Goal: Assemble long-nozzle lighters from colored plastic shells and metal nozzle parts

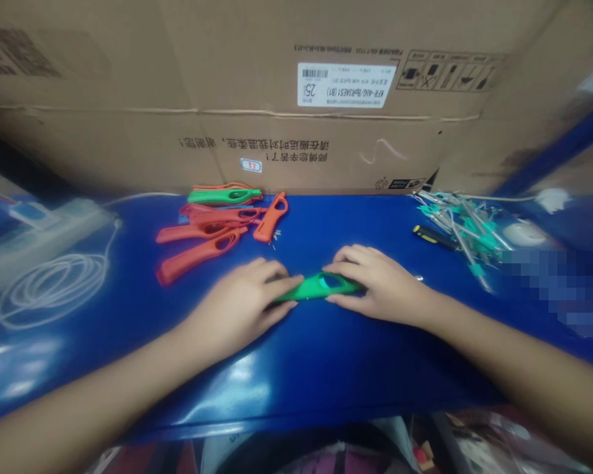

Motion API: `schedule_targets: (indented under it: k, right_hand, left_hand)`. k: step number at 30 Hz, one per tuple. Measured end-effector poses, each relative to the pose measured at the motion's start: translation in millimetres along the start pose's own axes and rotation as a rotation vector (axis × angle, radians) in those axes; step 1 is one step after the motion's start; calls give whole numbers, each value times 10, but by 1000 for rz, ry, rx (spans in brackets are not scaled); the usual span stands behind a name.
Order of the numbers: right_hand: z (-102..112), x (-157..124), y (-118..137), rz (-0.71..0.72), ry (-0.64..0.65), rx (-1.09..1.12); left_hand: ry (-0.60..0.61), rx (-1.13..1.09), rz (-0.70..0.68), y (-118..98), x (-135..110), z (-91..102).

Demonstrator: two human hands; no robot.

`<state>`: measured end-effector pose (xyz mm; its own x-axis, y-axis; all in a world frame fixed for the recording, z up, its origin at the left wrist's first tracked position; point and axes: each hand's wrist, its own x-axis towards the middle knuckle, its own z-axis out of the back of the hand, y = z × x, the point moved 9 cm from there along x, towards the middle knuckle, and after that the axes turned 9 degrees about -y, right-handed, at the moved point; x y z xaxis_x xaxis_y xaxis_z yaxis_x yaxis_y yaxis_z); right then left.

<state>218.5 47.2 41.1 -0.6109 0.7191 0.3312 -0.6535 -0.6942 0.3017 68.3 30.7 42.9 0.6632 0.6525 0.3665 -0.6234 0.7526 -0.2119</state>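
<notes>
A green plastic lighter casing (312,287) with an oval opening lies sideways between my two hands, just above or on the blue table. My left hand (250,296) pinches its left end between thumb and fingers. Around its right end, the fingers and thumb of my right hand (375,283) are closed. Both ends of the casing are partly hidden by my fingers. Beyond my left hand is a pile of similar casings, several red-orange (197,253) and a green one (222,196) on top at the back.
Small screws (275,236) lie beside the pile. A yellow-black screwdriver (432,236) and a heap of metal rods with teal parts (474,230) are at right. A coiled white cable (54,289) and power strip (69,230) are at left. A cardboard box (227,79) walls the back.
</notes>
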Motion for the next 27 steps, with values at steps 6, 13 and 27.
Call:
schedule_targets:
  k: [6, 13, 27]
  right_hand:
    - [38, 0, 94, 121, -44, -76]
    - [100, -3, 72, 162, -102, -38]
    - [117, -2, 95, 164, -118, 37]
  left_hand:
    - [9, 21, -54, -33, -2, -32]
    - [-36, -81, -40, 10, 18, -17]
    - [-74, -204, -25, 11, 38, 45]
